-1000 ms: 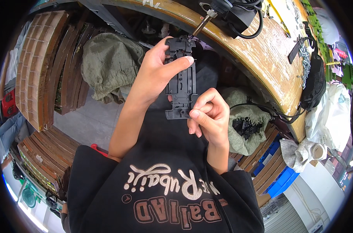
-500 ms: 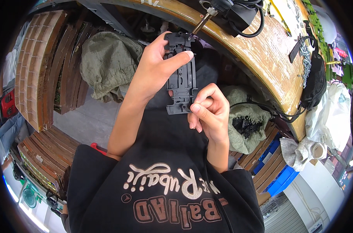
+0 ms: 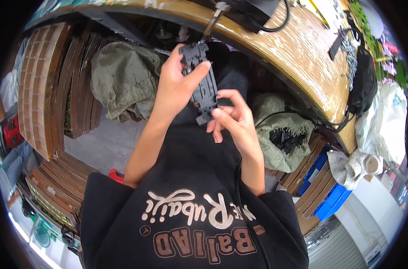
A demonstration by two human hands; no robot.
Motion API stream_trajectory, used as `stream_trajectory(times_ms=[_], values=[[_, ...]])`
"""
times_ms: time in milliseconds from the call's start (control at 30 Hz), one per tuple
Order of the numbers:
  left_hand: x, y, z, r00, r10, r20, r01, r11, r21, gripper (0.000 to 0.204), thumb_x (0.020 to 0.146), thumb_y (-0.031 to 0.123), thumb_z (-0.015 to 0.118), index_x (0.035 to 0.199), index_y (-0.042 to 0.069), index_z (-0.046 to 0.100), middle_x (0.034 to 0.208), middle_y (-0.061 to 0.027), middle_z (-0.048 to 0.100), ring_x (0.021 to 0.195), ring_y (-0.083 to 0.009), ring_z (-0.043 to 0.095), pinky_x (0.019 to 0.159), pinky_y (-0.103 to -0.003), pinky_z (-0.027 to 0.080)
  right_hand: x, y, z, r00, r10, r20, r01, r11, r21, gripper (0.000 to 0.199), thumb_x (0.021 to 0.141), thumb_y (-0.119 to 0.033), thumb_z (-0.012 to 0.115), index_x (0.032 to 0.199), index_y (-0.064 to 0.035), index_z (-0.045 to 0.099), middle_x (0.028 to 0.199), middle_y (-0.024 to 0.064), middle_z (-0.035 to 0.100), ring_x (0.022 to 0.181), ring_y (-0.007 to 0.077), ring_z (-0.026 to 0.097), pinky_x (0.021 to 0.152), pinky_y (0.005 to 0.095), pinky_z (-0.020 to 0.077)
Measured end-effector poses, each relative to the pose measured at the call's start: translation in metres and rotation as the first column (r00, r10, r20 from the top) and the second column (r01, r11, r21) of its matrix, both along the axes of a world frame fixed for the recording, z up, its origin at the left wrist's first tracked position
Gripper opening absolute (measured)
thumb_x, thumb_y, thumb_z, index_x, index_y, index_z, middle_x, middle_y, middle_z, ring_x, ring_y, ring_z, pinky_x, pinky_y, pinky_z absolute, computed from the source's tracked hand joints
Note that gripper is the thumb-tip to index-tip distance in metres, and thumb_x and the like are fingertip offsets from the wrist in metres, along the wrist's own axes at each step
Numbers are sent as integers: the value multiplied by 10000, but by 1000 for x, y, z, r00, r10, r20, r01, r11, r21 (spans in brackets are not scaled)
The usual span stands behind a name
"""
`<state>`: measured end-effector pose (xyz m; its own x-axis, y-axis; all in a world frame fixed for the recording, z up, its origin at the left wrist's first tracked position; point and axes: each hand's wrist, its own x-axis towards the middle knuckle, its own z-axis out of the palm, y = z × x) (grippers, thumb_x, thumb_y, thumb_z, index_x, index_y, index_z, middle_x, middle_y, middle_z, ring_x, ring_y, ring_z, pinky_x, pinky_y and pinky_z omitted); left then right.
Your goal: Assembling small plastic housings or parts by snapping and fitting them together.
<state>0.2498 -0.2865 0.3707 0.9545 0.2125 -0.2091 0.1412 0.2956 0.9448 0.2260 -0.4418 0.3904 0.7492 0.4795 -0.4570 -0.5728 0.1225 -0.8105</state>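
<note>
A long black plastic chassis (image 3: 206, 92), with slots and raised details, is held up in front of my body, slanting down to the right. Round its upper part my left hand (image 3: 177, 85) is closed, thumb across the face. My right hand (image 3: 236, 120) is at the lower end, thumb and index finger at the right edge and other fingers curled below. Just above the chassis's top end hangs the metal shaft of a powered driver-like tool (image 3: 213, 21); whether its tip touches the plastic cannot be made out.
The worn wooden bench (image 3: 311, 67) curves along the upper right, with a heap of screws (image 3: 349, 56). An open woven sack (image 3: 276, 154) of black parts stands at the right, a closed grey-green sack (image 3: 123, 78) at the left. Brown trays (image 3: 40, 89) are stacked on the left.
The chassis has tilted, its lower end swinging right relative to its top, and shifted slightly left with both hands. My right fingers have spread a little. The view has moved a bit.
</note>
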Motion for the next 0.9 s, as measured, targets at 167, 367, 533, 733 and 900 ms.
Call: stream_trajectory(times_ms=[167,367,533,733,900], values=[[-32,-41,-6,987,-150,-60,152,987,43,333,803,98,588,1068,10,406,767,-22,517,622,-52,494,511,-183,418,-13,-35,-16,998,10,-60,-13,998,-62,148,830,-100,565,914,-13,480,639,22,539,425,62,452,455,197,439],[-49,-32,-44,915,-264,-305,300,950,81,363,845,174,537,1152,36,402,786,-80,578,543,-71,504,452,-179,426,-60,-116,-63,419,-709,567,904,380,-193,155,854,-114,533,877,-22,409,575,19,471,419,88,460,420,189,411],[-62,12,-80,878,-130,-461,332,859,390,280,860,185,502,1093,35,459,694,-59,579,502,-70,498,428,-198,424,-91,-251,-131,167,-823,543,896,-103,-431,217,847,-196,549,803,-12,440,593,90,545,366,110,454,295,227,300],[-106,114,-195,679,-84,-730,478,805,352,182,855,193,447,962,65,517,655,-75,574,455,-120,515,397,-248,445,-82,-311,-150,511,-797,321,718,191,-669,349,842,-343,532,957,-17,489,599,104,584,377,131,508,330,229,422],[-193,203,-318,307,-174,-935,417,908,-32,258,762,251,482,923,56,533,713,-94,583,526,-220,562,467,-362,504,-62,-293,-127,710,-595,376,501,52,-864,518,810,-344,567,1176,-24,390,886,142,573,424,139,533,338,242,427]])
